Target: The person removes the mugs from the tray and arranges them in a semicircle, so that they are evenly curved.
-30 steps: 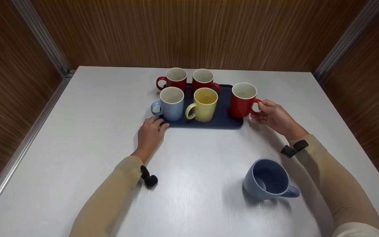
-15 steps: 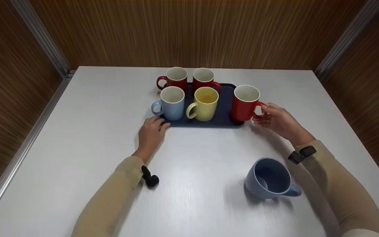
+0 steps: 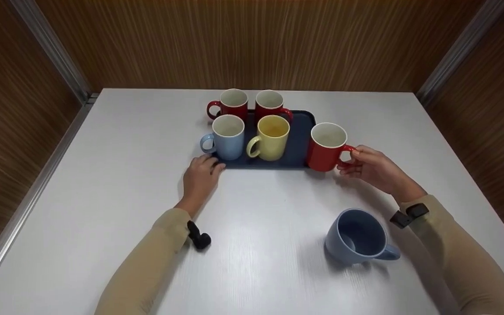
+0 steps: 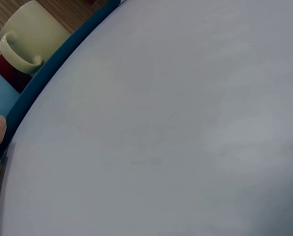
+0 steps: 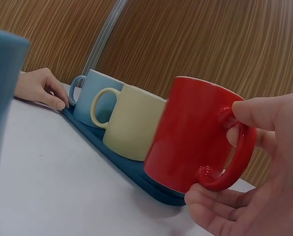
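Note:
My right hand (image 3: 376,170) pinches the handle of a red mug (image 3: 322,155) with a white inside. The mug overlaps the front right corner of the dark blue tray (image 3: 299,140) in the head view. In the right wrist view its base is raised over that corner, tilted in this view. My left hand (image 3: 201,177) grips the tray's front left corner, thumb at the rim. A light blue mug (image 3: 229,144) and a yellow mug (image 3: 274,142) stand along the tray's front. Behind them are two more red mugs, one left (image 3: 236,111) and one right (image 3: 263,113).
A larger greyish-blue mug (image 3: 337,245) stands on the white table (image 3: 252,262) near my right forearm, its handle pointing right. Wood-grain panels (image 3: 252,43) enclose the table at the back and sides.
The red mug in my right hand has moved toward me and slightly right, from over the tray to its front right corner. My left hand stays at the tray corner.

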A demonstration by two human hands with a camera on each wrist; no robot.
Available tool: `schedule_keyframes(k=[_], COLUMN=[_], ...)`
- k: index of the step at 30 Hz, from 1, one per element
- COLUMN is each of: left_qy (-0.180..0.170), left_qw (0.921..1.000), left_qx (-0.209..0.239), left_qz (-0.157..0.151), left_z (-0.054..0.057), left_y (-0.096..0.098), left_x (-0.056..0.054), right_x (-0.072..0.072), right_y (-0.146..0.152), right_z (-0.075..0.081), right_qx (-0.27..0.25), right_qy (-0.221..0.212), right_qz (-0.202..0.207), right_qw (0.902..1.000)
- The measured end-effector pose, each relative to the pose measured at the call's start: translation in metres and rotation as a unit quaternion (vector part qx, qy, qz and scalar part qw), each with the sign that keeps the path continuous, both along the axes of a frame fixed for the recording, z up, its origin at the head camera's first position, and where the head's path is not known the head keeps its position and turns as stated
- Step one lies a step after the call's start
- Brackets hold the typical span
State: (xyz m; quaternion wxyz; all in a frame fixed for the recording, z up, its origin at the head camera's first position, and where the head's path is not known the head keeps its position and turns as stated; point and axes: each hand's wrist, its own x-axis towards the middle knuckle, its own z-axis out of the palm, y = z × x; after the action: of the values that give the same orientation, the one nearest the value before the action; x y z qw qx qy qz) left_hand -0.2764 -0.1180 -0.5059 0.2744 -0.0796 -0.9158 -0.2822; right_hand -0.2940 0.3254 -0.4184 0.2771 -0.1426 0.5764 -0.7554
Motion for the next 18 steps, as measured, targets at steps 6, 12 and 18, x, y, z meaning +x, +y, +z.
schedule_keyframes(k=[6, 12, 18], left_qy=[0.002, 0.002, 0.014], left_qw=[1.0, 1.0, 0.9999], left_qx=[-0.002, -0.002, -0.003], left_qz=[0.001, -0.003, -0.003], left_z=[-0.001, 0.001, 0.002], left_y=[0.0, 0.001, 0.001], left_x=[0.001, -0.001, -0.001], right_x=[0.012, 0.025, 0.033], right_y=[0.001, 0.004, 0.008], right_z=[-0.002, -0.002, -0.003], right_qx=[-0.015, -0.003, 0.01], right_qy=[0.008, 0.015, 0.021], right_qz=[0.031, 0.031, 0.034], right_qw=[0.9994, 0.9994, 0.9992])
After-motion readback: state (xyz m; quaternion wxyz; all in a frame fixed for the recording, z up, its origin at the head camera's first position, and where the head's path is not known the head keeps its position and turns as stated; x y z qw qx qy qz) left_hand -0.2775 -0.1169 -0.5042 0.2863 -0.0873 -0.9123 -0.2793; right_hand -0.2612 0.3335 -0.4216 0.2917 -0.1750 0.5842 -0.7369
